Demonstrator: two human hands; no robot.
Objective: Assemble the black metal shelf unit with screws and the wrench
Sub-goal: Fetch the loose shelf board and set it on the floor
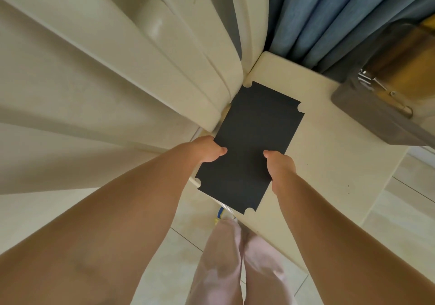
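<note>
Head view, both hands point(209, 149) point(281, 165) gripping black shelf panel point(253, 140)

The black shelf panel point(249, 144) filled the middle, a hand gripping each long edge. White cabinet point(164, 69) crowded it from nine to twelve o'clock; blue curtains point(329, 22) closed one o'clock. Bare cream table point(329, 163) lay open toward three o'clock, short of the grey box point(376, 116).

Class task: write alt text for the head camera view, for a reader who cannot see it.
Seen from above, a person's left hand and right hand grip the long edges of a flat black shelf panel with notched corners, over a cream table. Blue curtains hang behind, and loose metal hardware lies on a grey and yellow object at right.
</note>
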